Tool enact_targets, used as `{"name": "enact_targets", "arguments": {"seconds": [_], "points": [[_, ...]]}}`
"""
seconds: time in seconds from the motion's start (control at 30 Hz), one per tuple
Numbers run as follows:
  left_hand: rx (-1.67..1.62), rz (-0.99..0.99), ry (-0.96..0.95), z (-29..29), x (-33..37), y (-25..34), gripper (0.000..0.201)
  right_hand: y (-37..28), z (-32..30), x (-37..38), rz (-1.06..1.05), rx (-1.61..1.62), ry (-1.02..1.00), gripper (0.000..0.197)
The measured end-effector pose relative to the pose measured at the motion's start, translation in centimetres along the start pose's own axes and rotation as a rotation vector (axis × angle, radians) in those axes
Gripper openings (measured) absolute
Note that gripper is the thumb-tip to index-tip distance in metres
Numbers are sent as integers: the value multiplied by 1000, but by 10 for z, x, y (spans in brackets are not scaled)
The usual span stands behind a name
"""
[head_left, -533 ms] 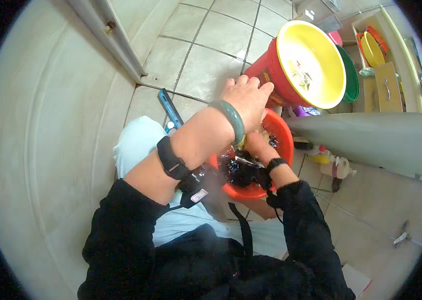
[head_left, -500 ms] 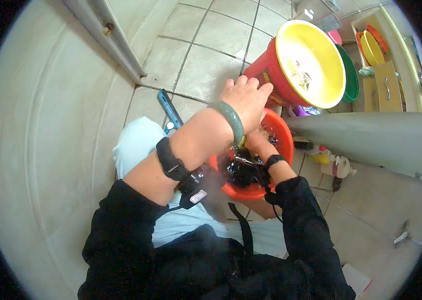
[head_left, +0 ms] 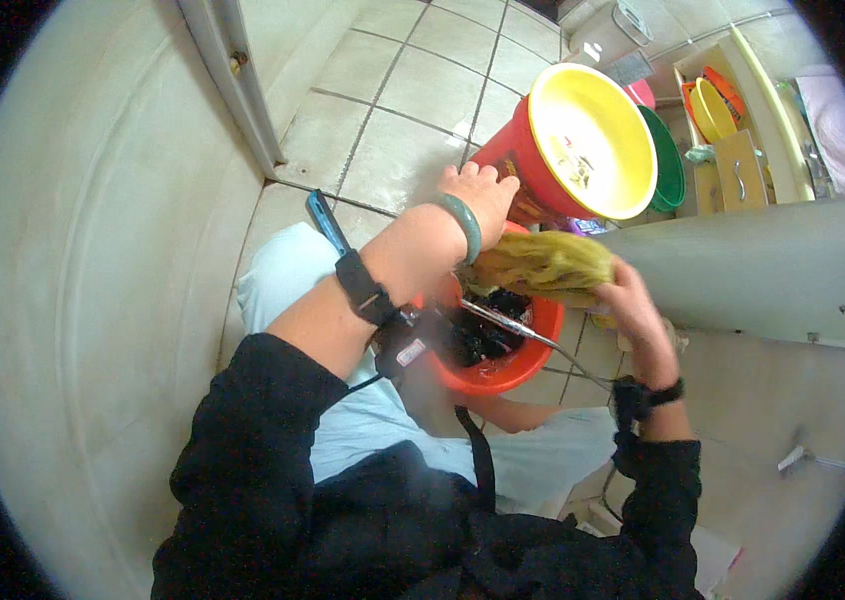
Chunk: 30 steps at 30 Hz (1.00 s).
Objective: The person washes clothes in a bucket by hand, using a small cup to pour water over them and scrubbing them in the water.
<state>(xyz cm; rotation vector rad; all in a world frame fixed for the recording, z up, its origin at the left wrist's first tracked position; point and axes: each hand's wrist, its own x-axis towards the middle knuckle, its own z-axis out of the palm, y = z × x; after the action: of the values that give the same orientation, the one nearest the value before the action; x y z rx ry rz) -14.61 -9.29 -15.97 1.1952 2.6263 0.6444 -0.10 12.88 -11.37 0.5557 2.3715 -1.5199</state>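
Observation:
My left hand, with a green bangle at its wrist, lies back upward beside the red bucket. Its fingers are apart, their tips at the bucket's side; its palm is hidden. My right hand is closed on one end of a wrinkled yellow-green cloth, which stretches leftward to below my left wrist. Beneath is an orange-red basin with a dark, wet, shiny mass, perhaps fabric. Across the basin lies a silver shower handle, its hose running to the right.
A yellow basin holding small scraps sits on the bucket. Behind stands a green basin, near a drawer cabinet. A grey-green panel juts in from the right. A blue long-handled object lies on the tiles by my left knee.
My right hand has come up out of the basin and moved right, drawing out the yellow-green cloth. My left hand stays beside the bucket. The whole view has shifted slightly.

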Motion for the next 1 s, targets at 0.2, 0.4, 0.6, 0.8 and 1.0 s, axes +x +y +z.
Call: {"name": "enact_targets", "arguments": {"seconds": [0.2,0.4,0.6,0.8,1.0], "points": [[-18,22,-18,7,4,3,43,-86,-20,-81,-28,-30,310,43],[7,14,-72,5,2,3,43,-47,-10,-55,-111,-147,224,42],[10,29,-13,9,5,1,43,95,38,47,-136,-700,115,39],[61,35,-87,7,9,9,41,180,101,105,-153,-953,38,46],[37,70,-115,9,6,10,47,86,60,75,-41,-440,-116,34]]}}
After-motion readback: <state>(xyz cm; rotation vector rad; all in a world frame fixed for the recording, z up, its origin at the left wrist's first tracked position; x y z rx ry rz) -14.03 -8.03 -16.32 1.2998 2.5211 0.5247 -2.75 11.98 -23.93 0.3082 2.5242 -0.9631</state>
